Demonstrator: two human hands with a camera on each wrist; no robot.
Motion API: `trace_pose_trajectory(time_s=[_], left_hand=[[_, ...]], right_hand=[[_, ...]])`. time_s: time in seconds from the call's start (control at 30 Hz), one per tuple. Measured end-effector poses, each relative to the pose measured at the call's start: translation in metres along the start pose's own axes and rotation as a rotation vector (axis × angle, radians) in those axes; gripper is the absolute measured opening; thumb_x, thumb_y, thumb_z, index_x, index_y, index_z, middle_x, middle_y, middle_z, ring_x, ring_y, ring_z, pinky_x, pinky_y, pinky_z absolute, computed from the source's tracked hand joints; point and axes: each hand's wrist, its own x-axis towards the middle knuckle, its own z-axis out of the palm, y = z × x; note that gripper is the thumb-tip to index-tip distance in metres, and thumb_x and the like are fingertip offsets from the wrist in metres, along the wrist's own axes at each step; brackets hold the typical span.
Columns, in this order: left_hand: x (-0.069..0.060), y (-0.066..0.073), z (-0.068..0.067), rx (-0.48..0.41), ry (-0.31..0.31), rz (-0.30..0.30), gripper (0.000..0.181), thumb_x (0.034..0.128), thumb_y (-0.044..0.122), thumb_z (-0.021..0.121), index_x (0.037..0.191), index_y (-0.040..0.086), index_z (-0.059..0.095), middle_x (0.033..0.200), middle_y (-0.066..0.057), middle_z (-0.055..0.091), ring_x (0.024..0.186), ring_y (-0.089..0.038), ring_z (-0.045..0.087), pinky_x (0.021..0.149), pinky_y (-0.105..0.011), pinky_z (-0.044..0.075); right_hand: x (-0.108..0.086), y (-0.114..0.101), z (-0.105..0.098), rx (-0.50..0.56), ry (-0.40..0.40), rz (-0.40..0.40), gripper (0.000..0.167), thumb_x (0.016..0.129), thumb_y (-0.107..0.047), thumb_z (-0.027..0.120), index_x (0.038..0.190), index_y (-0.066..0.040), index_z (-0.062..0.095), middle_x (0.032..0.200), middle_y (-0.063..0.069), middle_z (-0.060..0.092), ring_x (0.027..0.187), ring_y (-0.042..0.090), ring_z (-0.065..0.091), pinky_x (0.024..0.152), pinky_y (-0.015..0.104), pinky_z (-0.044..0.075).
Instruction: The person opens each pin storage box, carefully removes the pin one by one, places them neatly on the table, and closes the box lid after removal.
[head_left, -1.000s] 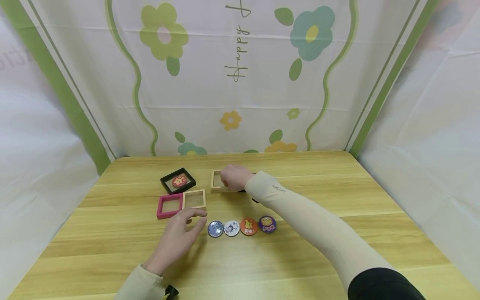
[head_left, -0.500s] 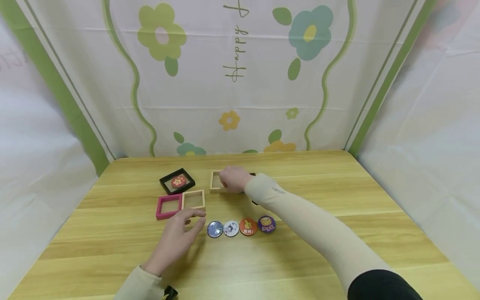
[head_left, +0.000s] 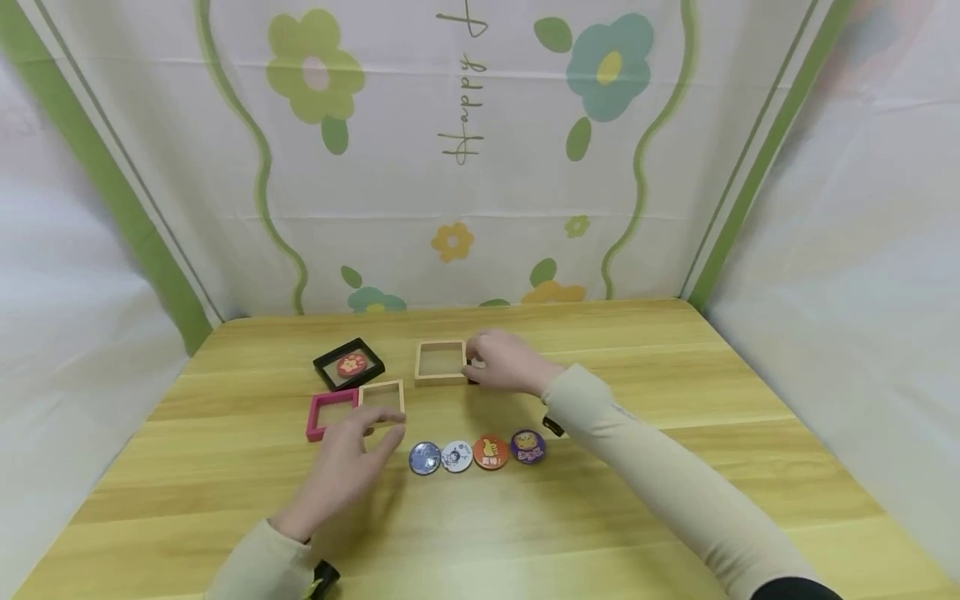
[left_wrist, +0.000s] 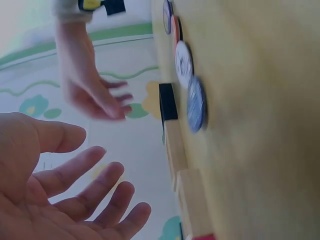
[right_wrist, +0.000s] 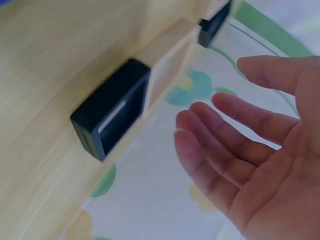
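Observation:
My right hand (head_left: 510, 362) hovers with relaxed, bent fingers over a black frame (right_wrist: 102, 90), mostly hidden by it in the head view. Against that black frame stands a wooden frame (head_left: 441, 381). The right wrist view shows nothing in the palm. My left hand (head_left: 341, 467) is held above the table, fingers loosely spread and holding nothing. Just beyond it are a pink frame (head_left: 313, 421) and a second wooden frame (head_left: 382, 385), side by side. To its right lie round badges in a row: blue (head_left: 425, 458), white (head_left: 457, 456), orange (head_left: 491, 452) and purple (head_left: 528, 447).
Another black frame (head_left: 322, 375), turned at an angle, lies at the back left with a red badge (head_left: 351, 364) inside it. A flower-printed white cloth (head_left: 390, 192) hangs behind the wooden table (head_left: 637, 542) and at both sides.
My right hand has drawn back to the right from the wooden frame, which now shows fully. Its fingers have loosened. My left hand stays nearly in place; the view has shifted slightly.

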Motion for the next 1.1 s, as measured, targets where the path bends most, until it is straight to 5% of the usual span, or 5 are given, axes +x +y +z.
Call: trace_pose_trajectory(time_s=[0.2, 0.57, 0.83, 1.1], left_hand=[[0.018, -0.011, -0.026, 0.135, 0.037, 0.087, 0.015, 0.0929, 0.008, 0.068, 0.107, 0.004, 0.071, 0.110, -0.012, 0.068, 0.087, -0.027, 0.063, 0.077, -0.046, 0.052], [0.061, -0.048, -0.075, 0.264, -0.036, 0.016, 0.034, 0.0994, 0.012, 0.056, 0.125, -0.011, 0.057, 0.126, -0.033, 0.053, 0.112, -0.047, 0.050, 0.093, -0.062, 0.041], [0.101, -0.069, -0.082, 0.410, -0.156, -0.019, 0.059, 0.0985, 0.027, 0.060, 0.138, -0.013, 0.043, 0.136, -0.037, 0.039, 0.125, -0.054, 0.034, 0.102, -0.066, 0.029], [0.131, -0.068, -0.073, 0.480, -0.317, -0.035, 0.077, 0.0954, 0.040, 0.063, 0.146, -0.010, 0.033, 0.143, -0.038, 0.030, 0.131, -0.056, 0.022, 0.103, -0.068, 0.025]], right_hand=[[-0.032, 0.009, -0.014, 0.096, 0.063, 0.020, 0.030, 0.096, -0.027, 0.065, 0.111, -0.002, 0.070, 0.105, 0.009, 0.068, 0.097, 0.023, 0.064, 0.086, 0.039, 0.051], [-0.066, 0.020, -0.024, 0.186, 0.122, 0.054, 0.032, 0.096, -0.029, 0.065, 0.114, -0.002, 0.067, 0.112, 0.012, 0.066, 0.100, 0.026, 0.062, 0.083, 0.039, 0.052], [-0.078, 0.025, -0.022, 0.204, 0.159, 0.059, 0.034, 0.096, -0.029, 0.065, 0.116, -0.001, 0.067, 0.111, 0.010, 0.066, 0.096, 0.024, 0.062, 0.082, 0.038, 0.051], [-0.085, 0.032, -0.016, 0.215, 0.154, 0.059, 0.033, 0.096, -0.026, 0.066, 0.115, 0.001, 0.067, 0.109, 0.013, 0.067, 0.096, 0.026, 0.062, 0.082, 0.038, 0.052]])
